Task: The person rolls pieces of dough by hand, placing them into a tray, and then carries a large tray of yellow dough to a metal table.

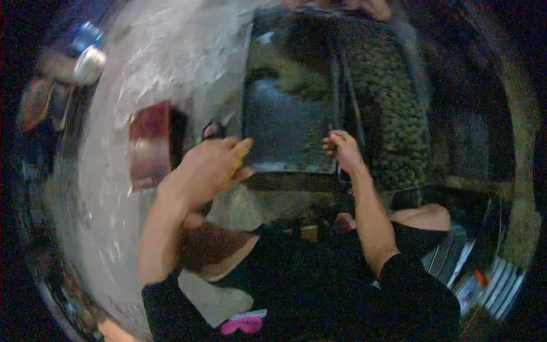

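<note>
My left hand (208,165) is at the near left corner of a dark rectangular tray (290,169), its fingers curled around something small and yellow (240,158) that is too blurred to name. Loose greenish-brown material (296,85) lies in the far part of that tray. My right hand (345,153) is over the tray's near right corner with its fingers closed. Whatever it may pinch is too small to make out. Just right of it, a second tray holds many small round greenish lumps (387,108) side by side.
A reddish-brown box (151,142) stands on the grey floor (165,51) to the left, with a small dark object (213,130) near it. Another person's hands (367,7) show at the trays' far edge. Slatted pieces (501,288) lie at lower right.
</note>
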Demonstrator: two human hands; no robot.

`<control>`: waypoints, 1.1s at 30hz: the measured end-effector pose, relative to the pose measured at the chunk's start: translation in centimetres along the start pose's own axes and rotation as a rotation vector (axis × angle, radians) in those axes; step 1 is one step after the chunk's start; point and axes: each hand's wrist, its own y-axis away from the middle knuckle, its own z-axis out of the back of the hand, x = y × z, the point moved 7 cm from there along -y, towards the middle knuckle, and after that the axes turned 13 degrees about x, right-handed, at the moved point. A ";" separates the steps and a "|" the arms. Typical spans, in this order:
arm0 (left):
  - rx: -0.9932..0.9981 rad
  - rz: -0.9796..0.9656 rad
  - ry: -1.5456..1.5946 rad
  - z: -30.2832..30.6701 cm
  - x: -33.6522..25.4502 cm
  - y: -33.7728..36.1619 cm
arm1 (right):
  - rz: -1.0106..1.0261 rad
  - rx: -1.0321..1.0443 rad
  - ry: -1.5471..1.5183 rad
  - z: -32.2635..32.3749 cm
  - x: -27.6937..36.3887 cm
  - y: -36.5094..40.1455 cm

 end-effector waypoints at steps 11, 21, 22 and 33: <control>0.094 0.158 0.264 -0.1 3.2 -0.7 | -0.015 -0.609 -0.343 18.0 -0.6 -5.1; 0.099 0.077 0.131 1.4 2.2 -2.1 | 0.268 -0.388 0.443 17.1 2.6 -12.5; 0.128 0.049 0.136 0.9 2.2 -2.3 | 0.243 -0.224 0.562 12.0 1.8 -13.4; 0.043 0.113 0.510 0.6 3.6 -0.6 | -0.491 0.646 1.324 -5.2 -7.8 -3.1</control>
